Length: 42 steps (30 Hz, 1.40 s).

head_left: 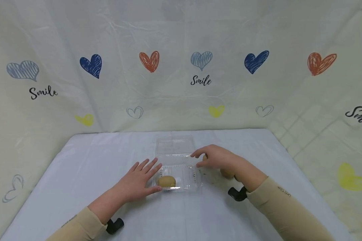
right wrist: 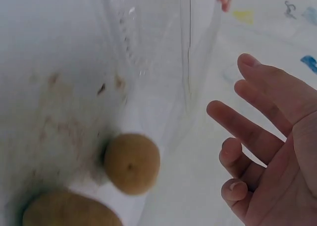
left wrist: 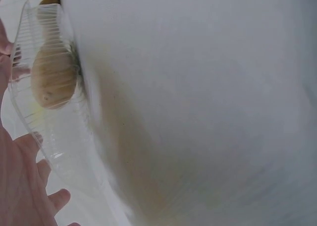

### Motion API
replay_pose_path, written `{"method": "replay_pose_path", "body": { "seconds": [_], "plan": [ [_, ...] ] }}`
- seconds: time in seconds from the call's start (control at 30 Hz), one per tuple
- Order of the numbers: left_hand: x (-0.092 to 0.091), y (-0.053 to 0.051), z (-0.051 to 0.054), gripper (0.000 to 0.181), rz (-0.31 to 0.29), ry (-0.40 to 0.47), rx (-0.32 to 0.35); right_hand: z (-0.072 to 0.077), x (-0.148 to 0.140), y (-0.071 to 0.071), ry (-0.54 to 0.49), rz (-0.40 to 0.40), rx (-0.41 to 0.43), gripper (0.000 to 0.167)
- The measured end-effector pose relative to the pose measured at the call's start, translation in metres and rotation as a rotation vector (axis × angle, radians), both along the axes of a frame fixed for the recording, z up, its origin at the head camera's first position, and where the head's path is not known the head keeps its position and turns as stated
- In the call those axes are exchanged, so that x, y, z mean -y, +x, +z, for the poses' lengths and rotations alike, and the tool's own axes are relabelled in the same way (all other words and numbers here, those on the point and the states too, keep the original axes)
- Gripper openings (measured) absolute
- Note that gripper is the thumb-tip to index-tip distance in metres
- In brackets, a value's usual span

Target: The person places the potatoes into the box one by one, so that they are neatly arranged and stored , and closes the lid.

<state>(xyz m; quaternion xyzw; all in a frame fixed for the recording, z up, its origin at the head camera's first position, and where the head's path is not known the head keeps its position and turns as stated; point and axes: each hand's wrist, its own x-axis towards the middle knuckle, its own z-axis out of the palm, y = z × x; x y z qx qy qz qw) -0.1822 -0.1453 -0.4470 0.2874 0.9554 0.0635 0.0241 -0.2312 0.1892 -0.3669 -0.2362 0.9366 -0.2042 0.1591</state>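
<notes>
A clear plastic container (head_left: 181,175) lies with its lid (head_left: 174,146) folded back behind it. One potato (head_left: 167,181) sits at the left of its base, seen through the ribbed wall in the left wrist view (left wrist: 54,77). My left hand (head_left: 138,184) touches the container's left side, fingers spread. Over the container's right edge hovers my right hand (head_left: 215,157), fingers loosely bent, holding nothing. Beneath and beside it are two potatoes, a small one (right wrist: 132,163) and a larger one (right wrist: 69,211), partly hidden by the right arm in the head view.
A white cloth (head_left: 181,217) covers the table, with brown dirt specks (right wrist: 64,127) right of the container. Behind stands a pale curtain (head_left: 175,110) printed with hearts. Black wrist mounts show below both wrists.
</notes>
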Motion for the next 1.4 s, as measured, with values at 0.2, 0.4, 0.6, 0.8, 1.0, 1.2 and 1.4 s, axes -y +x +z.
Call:
{"method": "replay_pose_path", "body": {
  "seconds": [0.2, 0.4, 0.6, 0.8, 1.0, 1.2, 1.4],
  "plan": [
    [0.0, 0.0, -0.001, 0.089, 0.003, 0.013, 0.003, 0.004, -0.025, -0.005, 0.006, -0.105, 0.023, 0.034],
    [0.0, 0.001, 0.002, 0.089, -0.012, 0.031, -0.011, 0.003, -0.035, -0.009, 0.008, -0.127, 0.021, 0.042],
    [0.0, 0.003, 0.006, 0.088, -0.005, 0.013, 0.007, -0.009, -0.036, -0.018, 0.081, -0.126, 0.002, 0.048],
    [-0.001, 0.003, 0.009, 0.088, -0.011, 0.017, 0.018, -0.022, -0.038, -0.027, 0.147, -0.095, -0.019, 0.05],
    [-0.003, 0.002, 0.008, 0.089, 0.005, -0.007, 0.033, -0.03, -0.036, -0.031, 0.195, -0.098, -0.014, 0.052],
    [-0.004, 0.003, 0.011, 0.088, 0.01, -0.018, 0.046, -0.034, -0.032, -0.033, 0.224, -0.107, -0.035, 0.054],
    [-0.004, 0.003, 0.012, 0.088, 0.012, -0.013, 0.048, -0.039, -0.03, -0.035, 0.215, -0.124, -0.051, 0.053]
  ]
}}
